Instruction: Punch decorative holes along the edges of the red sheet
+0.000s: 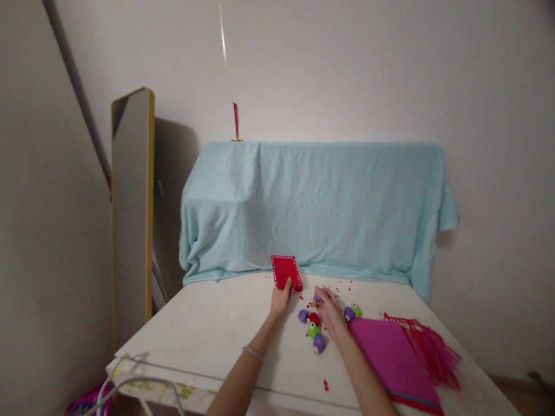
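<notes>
My left hand (280,300) holds the lower edge of a small red sheet (286,270) with a punched white-dotted border, lifted above the white table (208,335). My right hand (328,312) grips a small purple craft punch (318,299) just right of the sheet. Several more little punches lie beside that hand: a purple one (303,316), a red one (314,318), a green one (313,330), another purple one (319,343), and a purple and green pair (352,312). Tiny red scraps (338,287) dot the table near them.
A stack of magenta sheets (392,358) and red fringed paper (433,346) lies at the right of the table. A light blue cloth (312,208) covers furniture behind. A gold-framed mirror (132,208) leans on the left wall. White wires (139,384) sit at the near left corner.
</notes>
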Demonstrator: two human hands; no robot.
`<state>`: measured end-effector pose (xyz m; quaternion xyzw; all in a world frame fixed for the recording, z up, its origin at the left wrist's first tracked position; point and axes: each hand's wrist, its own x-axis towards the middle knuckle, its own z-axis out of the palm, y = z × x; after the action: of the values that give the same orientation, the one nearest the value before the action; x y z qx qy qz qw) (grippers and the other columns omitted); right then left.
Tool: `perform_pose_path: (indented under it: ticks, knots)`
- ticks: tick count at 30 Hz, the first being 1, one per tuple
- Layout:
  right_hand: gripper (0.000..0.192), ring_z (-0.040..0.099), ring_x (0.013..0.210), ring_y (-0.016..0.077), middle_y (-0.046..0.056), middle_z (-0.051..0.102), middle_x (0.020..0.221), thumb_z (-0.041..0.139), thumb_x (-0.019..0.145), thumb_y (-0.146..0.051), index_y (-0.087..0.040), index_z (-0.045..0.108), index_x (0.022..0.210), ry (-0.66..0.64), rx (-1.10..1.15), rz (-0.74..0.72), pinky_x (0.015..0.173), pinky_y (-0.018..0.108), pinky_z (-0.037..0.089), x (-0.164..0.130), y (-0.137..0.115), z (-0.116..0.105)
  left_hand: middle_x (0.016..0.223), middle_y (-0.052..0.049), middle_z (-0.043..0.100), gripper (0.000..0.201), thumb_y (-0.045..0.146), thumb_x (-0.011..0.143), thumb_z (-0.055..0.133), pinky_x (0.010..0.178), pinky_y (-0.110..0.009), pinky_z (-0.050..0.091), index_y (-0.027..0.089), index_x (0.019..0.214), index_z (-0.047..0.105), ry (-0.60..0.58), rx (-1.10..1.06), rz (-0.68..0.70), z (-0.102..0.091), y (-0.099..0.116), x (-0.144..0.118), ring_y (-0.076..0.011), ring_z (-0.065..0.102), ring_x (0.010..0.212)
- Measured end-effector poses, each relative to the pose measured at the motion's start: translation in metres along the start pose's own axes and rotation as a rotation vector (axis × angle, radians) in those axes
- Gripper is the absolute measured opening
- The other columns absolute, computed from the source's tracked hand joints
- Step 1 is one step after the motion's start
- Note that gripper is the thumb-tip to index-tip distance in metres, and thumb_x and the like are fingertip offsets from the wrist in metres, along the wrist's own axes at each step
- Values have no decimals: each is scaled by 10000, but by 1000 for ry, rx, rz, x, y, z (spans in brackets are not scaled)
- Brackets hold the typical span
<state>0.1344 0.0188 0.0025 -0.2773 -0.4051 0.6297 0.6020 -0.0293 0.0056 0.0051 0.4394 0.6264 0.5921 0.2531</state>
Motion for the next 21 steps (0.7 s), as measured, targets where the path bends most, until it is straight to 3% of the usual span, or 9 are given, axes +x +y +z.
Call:
perform_pose_path:
  ticks: [4,7,11,13,15,17,19,21]
  knots:
    - [371,526,567,115,-29,568,704,780,664,-458,-191,529,723,-27,8,17,542,246,448,-2,-1,1,975,-152,723,602,636,801,503,858,-349,476,113,1027,697,-8,-19,52,0,-2,0,-280,656,963]
    - [369,511,532,115,-20,577,686,762,689,-461,-188,518,729,-28,11,80,515,244,418,-3,-1,1,943,-146,728,566,612,778,541,814,-334,484,100,952,709,-62,-11,85,-1,-1,-4,-263,661,895]
    - [362,509,517,124,-28,568,640,765,674,-437,-185,512,733,-38,35,124,501,240,393,-4,-2,1,659,-74,686,528,644,723,580,648,-282,467,128,656,670,-143,19,48,-4,11,-14,-192,610,629]
    - [355,511,521,126,-30,568,640,761,673,-429,-188,513,749,-33,40,133,500,239,389,-5,-4,1,422,-27,521,620,710,728,524,569,-272,425,164,433,529,-188,91,-57,-12,24,-26,-151,504,470]
    - [341,510,528,125,-27,573,655,747,689,-427,-190,514,767,-26,42,137,499,238,383,-7,-6,1,369,2,419,664,722,759,475,593,-273,420,189,367,424,-132,92,-57,-27,40,-51,-127,444,442]
    - [329,501,530,125,-21,570,665,729,712,-433,-191,513,762,-25,43,130,493,240,376,-10,-8,2,378,4,405,681,693,819,412,658,-285,444,192,358,397,-103,88,-38,-50,54,-93,-123,440,453]
    - [329,487,528,126,-14,564,668,723,722,-443,-193,511,743,-32,37,112,494,246,381,-12,-10,3,453,-15,505,640,640,842,447,679,-292,468,189,388,470,-191,213,-76,-76,61,-148,-144,505,517]
    - [340,465,507,128,-20,540,643,727,716,-460,-204,503,727,-51,17,118,487,255,390,-13,-9,4,684,-24,650,448,553,832,557,667,-291,489,215,544,614,-213,335,-132,-99,64,-202,-167,579,652]
